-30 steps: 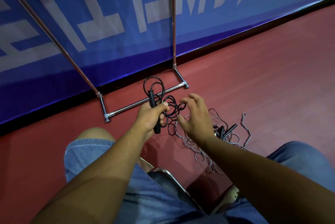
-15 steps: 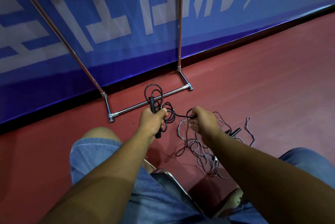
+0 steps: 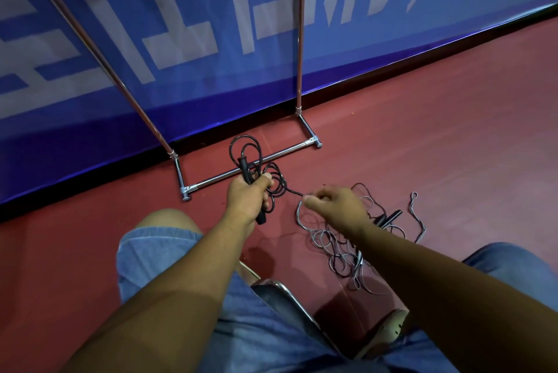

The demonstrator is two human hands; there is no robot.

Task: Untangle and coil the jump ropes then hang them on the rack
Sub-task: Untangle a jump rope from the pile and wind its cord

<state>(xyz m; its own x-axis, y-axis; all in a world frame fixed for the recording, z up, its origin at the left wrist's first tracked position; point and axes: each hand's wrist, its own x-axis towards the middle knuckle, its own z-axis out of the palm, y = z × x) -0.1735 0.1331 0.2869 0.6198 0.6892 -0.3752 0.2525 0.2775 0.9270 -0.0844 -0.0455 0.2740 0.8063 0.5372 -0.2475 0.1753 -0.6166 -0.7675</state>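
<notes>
Black looped rope (image 3: 273,174) in left hand (image 3: 246,199); right hand (image 3: 335,205) pinching its strand.

Rack (image 3: 241,168) ahead against banner (image 3: 362,25), rope tangle (image 3: 347,248) on floor (image 3: 437,146) right of it, coiled rope (image 3: 256,161) before its base

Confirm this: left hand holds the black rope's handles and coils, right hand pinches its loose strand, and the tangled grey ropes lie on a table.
One error: the grey ropes lie on the red floor, not a table, as the head view shows. The left hand and right hand parts stand.
</notes>
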